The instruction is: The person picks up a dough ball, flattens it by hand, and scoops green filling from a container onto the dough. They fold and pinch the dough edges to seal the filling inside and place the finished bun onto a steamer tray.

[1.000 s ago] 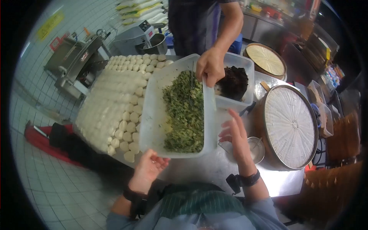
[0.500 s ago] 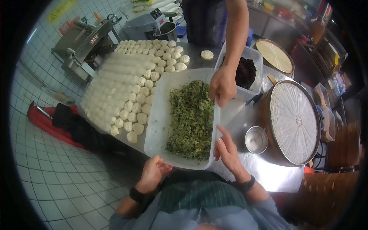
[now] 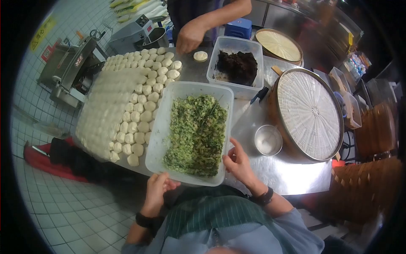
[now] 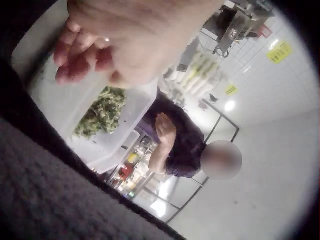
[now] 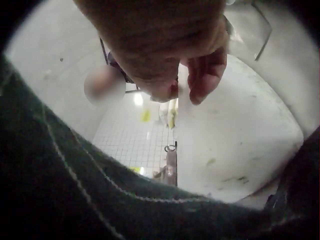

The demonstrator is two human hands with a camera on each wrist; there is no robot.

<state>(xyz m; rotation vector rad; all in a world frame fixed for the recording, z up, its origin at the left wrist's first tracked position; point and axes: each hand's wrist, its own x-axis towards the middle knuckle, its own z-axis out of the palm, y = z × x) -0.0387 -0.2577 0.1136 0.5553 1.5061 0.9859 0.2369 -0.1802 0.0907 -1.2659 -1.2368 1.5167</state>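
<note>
A clear plastic tub (image 3: 157, 144) of chopped green filling (image 3: 194, 135) stands at the near edge of the steel table. My left hand (image 3: 157, 189) grips its near left corner, with curled fingers (image 4: 75, 55) against the outside wall in the left wrist view. On the right side, my right hand (image 3: 240, 165) pinches the rim; the right wrist view shows thumb and fingers (image 5: 206, 80) on either side of the wall. A thin dark utensil (image 3: 215, 109) lies in the filling. Rows of dough pieces (image 3: 137, 108) stand left of the tub.
Across the table another person's hand (image 3: 189, 37) hovers near a lone dough piece (image 3: 200, 56). Behind my tub is a second tub (image 3: 213, 78) of dark filling. A metal bowl (image 3: 268, 140) and a large round lined steamer (image 3: 313, 114) stand to the right. Plastic film (image 3: 101, 110) covers many dough pieces.
The other person's hand has let go of the tub and moved left toward the dough. My right hand has come in from the side and taken the tub's right rim.
</note>
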